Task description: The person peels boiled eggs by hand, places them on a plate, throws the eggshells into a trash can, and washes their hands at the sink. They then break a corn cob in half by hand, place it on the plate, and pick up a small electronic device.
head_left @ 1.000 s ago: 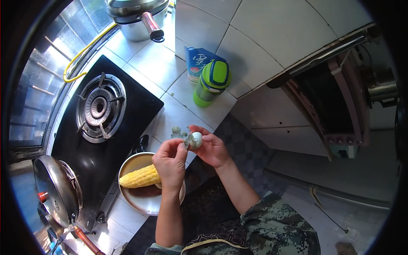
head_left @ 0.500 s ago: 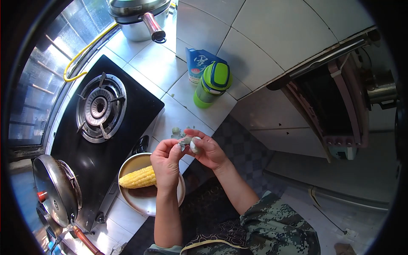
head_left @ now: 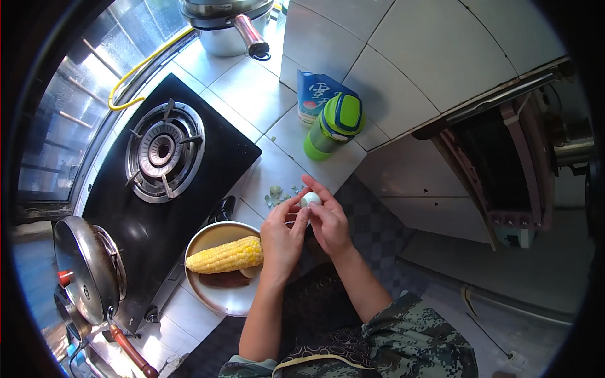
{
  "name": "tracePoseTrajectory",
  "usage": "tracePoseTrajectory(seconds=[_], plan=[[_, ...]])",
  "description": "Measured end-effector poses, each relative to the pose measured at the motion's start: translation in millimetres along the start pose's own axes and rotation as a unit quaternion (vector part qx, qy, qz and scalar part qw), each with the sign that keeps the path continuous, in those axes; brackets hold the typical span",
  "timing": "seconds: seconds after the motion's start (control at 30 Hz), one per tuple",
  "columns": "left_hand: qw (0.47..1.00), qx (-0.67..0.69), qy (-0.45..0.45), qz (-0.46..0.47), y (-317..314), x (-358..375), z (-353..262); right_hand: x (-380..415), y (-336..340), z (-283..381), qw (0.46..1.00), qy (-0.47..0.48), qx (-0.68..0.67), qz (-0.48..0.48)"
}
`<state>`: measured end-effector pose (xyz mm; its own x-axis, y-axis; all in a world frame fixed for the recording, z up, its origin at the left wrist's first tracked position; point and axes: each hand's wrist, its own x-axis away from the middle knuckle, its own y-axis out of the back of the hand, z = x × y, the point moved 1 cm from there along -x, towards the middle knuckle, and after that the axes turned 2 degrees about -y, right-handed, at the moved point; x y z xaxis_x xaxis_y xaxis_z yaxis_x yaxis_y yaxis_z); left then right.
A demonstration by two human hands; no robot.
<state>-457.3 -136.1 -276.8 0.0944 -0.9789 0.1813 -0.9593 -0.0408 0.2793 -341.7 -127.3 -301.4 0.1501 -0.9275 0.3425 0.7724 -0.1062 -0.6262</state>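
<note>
A whitish, pale green egg [head_left: 310, 200] sits between my two hands, above the counter's front edge. My right hand [head_left: 329, 222] wraps round it from the right, thumb on its near side. From the left, the fingertips of my left hand [head_left: 285, 232] press against the egg. Pieces of pale green shell [head_left: 275, 194] lie on the white tiles just beyond my left hand. Below and left of my hands, a round plate [head_left: 217, 303] holds a yellow corn cob [head_left: 225, 255] and a brown item [head_left: 222, 279], with a pale rounded thing beside them.
A black gas stove [head_left: 142, 233] stands at left, with a lidded pan [head_left: 88, 271] on its near end. Beyond my hands are a green bottle [head_left: 334, 126] and a blue-white packet [head_left: 312, 94]. A pot [head_left: 220, 38] stands at the back. The counter's edge runs diagonally, floor beyond it.
The egg now shows a smoother, rounder surface between my fingers, and the shell piece I was pinching is no longer visible. The camera view has shifted, uncovering more of the corn.
</note>
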Motion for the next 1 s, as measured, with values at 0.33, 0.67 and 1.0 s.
tracePoseTrajectory(seconds=[0.33,0.67,1.0], plan=[[0.994,0.092,-0.046,-0.024,2,7,-8,12,-13,7,0.971,0.113,0.207,0.029],[0.987,-0.027,-0.140,-0.076,4,12,-11,22,-17,14,0.961,0.136,0.239,0.003],[0.988,-0.035,-0.126,-0.078,4,15,-14,26,-18,6,0.927,0.214,0.305,-0.030]])
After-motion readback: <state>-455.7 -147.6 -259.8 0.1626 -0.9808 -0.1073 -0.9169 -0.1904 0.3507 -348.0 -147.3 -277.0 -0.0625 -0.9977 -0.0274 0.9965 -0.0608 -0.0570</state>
